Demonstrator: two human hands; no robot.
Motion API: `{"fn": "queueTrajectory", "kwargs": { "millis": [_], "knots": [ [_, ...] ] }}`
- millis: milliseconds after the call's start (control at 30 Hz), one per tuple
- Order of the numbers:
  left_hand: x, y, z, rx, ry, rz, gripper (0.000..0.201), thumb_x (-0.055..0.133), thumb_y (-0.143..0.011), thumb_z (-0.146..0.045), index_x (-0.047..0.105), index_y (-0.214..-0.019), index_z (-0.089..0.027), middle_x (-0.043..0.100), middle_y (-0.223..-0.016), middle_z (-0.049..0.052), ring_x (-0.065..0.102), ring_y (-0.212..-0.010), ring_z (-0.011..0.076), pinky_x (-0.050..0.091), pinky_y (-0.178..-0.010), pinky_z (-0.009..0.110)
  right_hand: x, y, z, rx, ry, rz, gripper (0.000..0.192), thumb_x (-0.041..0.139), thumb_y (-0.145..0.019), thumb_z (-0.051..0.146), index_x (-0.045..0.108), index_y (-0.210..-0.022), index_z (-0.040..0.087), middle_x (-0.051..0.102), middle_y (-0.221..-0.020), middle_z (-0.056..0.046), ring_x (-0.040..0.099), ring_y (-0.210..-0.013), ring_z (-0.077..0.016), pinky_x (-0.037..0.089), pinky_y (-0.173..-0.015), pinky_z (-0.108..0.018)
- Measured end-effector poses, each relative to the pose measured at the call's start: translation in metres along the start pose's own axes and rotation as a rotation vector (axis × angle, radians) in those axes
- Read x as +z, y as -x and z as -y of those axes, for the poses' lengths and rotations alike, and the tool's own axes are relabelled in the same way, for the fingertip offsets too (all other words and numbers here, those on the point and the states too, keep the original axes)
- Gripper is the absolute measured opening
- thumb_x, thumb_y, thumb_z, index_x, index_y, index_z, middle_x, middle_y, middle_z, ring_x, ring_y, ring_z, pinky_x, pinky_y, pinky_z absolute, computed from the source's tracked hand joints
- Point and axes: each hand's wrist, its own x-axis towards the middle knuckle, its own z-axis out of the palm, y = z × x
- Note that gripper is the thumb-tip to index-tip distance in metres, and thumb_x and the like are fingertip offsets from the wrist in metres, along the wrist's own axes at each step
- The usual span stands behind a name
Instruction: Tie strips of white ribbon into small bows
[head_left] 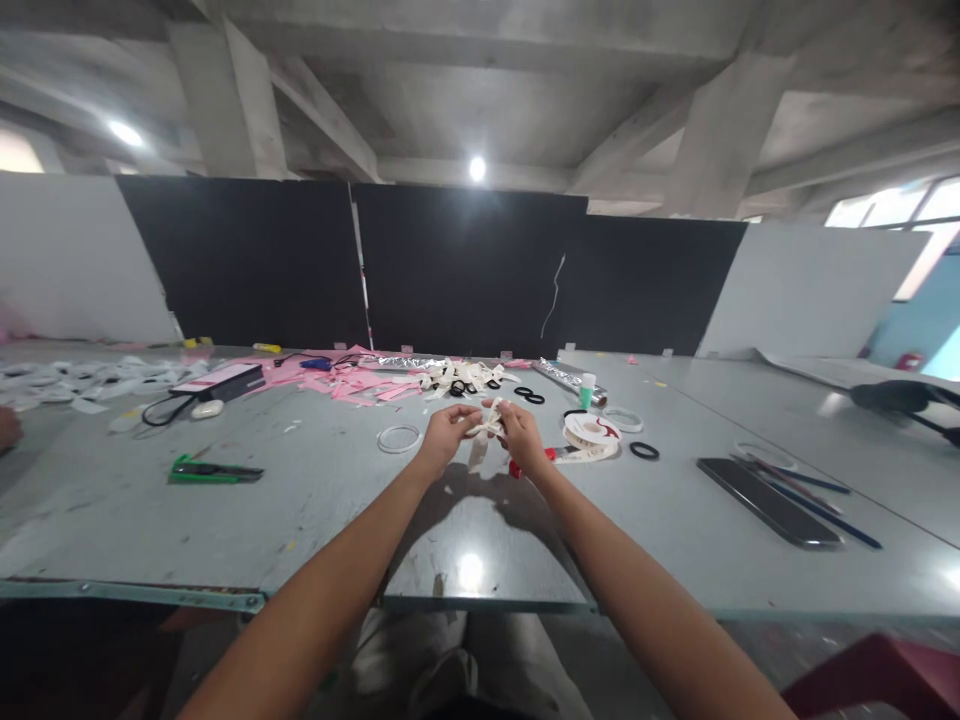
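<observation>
Above the middle of the grey table, my left hand (448, 435) and my right hand (519, 432) pinch a cream ribbon bow (491, 422) from both sides. A loose ribbon tail hangs below it. Just right of my right hand lies a ribbon spool (591, 431) with a printed cream ribbon running off it. Red-handled scissors (553, 455) lie partly hidden behind my right hand. Beyond my hands is a heap of cream ribbon bows (466, 377). To the left of my left hand rests a clear ring (398, 438).
A green cutter (216, 470) lies left, near a dark box (217, 385). Pink strips (330, 380) spread behind. On the right are a phone (769, 502), blue pens (825, 512), a black ring (644, 451) and a small green-and-white bottle (587, 390). Another person's hand (9, 428) shows at the left edge.
</observation>
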Motion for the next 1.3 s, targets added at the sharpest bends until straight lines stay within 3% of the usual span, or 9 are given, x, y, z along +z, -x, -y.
{"fn": "queueTrajectory", "kwargs": {
  "millis": [100, 267, 467, 700, 900, 1067, 1300],
  "knots": [
    [0.000, 0.001, -0.003, -0.026, -0.003, -0.022, 0.047, 0.077, -0.057, -0.048, 0.064, -0.088, -0.014, 0.064, -0.074, 0.001, 0.059, -0.061, 0.0115, 0.049, -0.059, 0.025, -0.001, -0.002, -0.004, 0.001, 0.029, -0.002, 0.057, 0.040, -0.086, 0.059, 0.067, -0.101, 0.012, 0.046, -0.049, 0.004, 0.038, -0.043, -0.0101, 0.032, -0.044, -0.023],
    [0.000, 0.003, -0.002, -0.078, -0.127, 0.126, 0.041, 0.072, -0.063, -0.050, 0.065, -0.081, -0.014, 0.061, -0.071, 0.001, 0.054, -0.055, 0.0093, 0.046, -0.054, 0.023, -0.003, -0.002, -0.003, -0.022, 0.140, -0.023, 0.049, 0.044, -0.085, 0.054, 0.068, -0.099, 0.013, 0.048, -0.051, 0.003, 0.045, -0.050, -0.0121, 0.036, -0.048, -0.023],
    [-0.002, 0.000, 0.004, 0.052, -0.175, 0.156, 0.036, 0.073, -0.063, -0.047, 0.062, -0.072, -0.013, 0.053, -0.065, -0.003, 0.046, -0.055, 0.0067, 0.041, -0.056, 0.021, -0.002, 0.000, -0.002, -0.083, 0.213, 0.016, 0.039, 0.046, -0.085, 0.046, 0.069, -0.090, 0.015, 0.059, -0.065, -0.001, 0.052, -0.063, -0.0135, 0.041, -0.055, -0.023],
    [-0.002, 0.002, 0.001, -0.049, -0.119, 0.144, 0.037, 0.070, -0.065, -0.049, 0.055, -0.074, -0.016, 0.052, -0.066, -0.004, 0.049, -0.057, 0.0085, 0.042, -0.055, 0.022, -0.004, 0.001, 0.008, -0.022, 0.219, -0.043, 0.033, 0.055, -0.079, 0.047, 0.066, -0.077, 0.017, 0.050, -0.050, 0.004, 0.044, -0.041, -0.0091, 0.036, -0.041, -0.021],
    [-0.001, 0.005, -0.002, -0.034, -0.105, 0.089, 0.039, 0.070, -0.064, -0.050, 0.052, -0.075, -0.017, 0.052, -0.068, -0.004, 0.050, -0.059, 0.0093, 0.043, -0.052, 0.021, -0.005, -0.001, 0.010, 0.011, 0.132, -0.002, 0.032, 0.058, -0.075, 0.045, 0.068, -0.083, 0.016, 0.058, -0.059, 0.002, 0.047, -0.043, -0.0085, 0.041, -0.038, -0.020],
    [-0.001, 0.004, -0.002, -0.024, -0.113, 0.084, 0.038, 0.070, -0.064, -0.049, 0.054, -0.075, -0.017, 0.054, -0.067, -0.003, 0.051, -0.058, 0.0096, 0.042, -0.050, 0.021, -0.003, -0.002, 0.006, 0.054, 0.050, -0.006, 0.031, 0.060, -0.073, 0.046, 0.065, -0.075, 0.015, 0.053, -0.055, 0.004, 0.045, -0.041, -0.0072, 0.041, -0.036, -0.020],
    [0.000, 0.004, -0.003, -0.036, -0.041, 0.084, 0.035, 0.066, -0.067, -0.049, 0.056, -0.075, -0.016, 0.054, -0.068, -0.002, 0.049, -0.057, 0.0094, 0.042, -0.050, 0.021, -0.003, -0.002, 0.008, 0.176, -0.181, 0.036, 0.031, 0.064, -0.069, 0.048, 0.059, -0.070, 0.017, 0.054, -0.060, 0.002, 0.050, -0.052, -0.0096, 0.047, -0.046, -0.022]
  ]
}}
